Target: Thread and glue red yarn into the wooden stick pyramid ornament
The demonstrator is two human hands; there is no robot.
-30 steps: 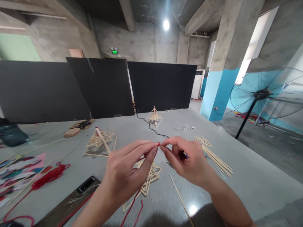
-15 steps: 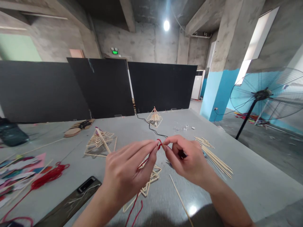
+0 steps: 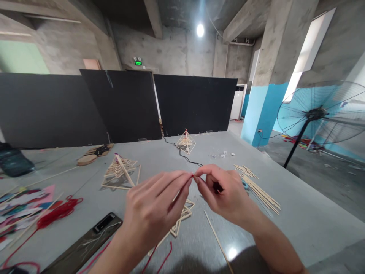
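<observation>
My left hand (image 3: 159, 201) and my right hand (image 3: 225, 190) meet in the middle of the view, thumb and forefinger pinched on each. Between the fingertips they hold red yarn, of which only a trace shows there. Two red yarn ends (image 3: 165, 257) hang below my left hand. Under the hands lies a wooden-stick frame (image 3: 182, 219), partly hidden by my left hand. Just right of it is a single thin stick (image 3: 216, 236).
A stick pyramid (image 3: 119, 171) stands at left, another pyramid (image 3: 186, 141) farther back. Red yarn bundle (image 3: 59, 211), paper scraps (image 3: 25, 201) and a dark board (image 3: 85, 243) lie left. Loose sticks (image 3: 259, 190) and blue-handled scissors (image 3: 244, 185) lie right. A large fan (image 3: 316, 114) stands beyond.
The small red loop at my fingertips has closed up and is now nearly hidden. My fingertips have come closer together. The yarn hanging under my left hand has shifted left.
</observation>
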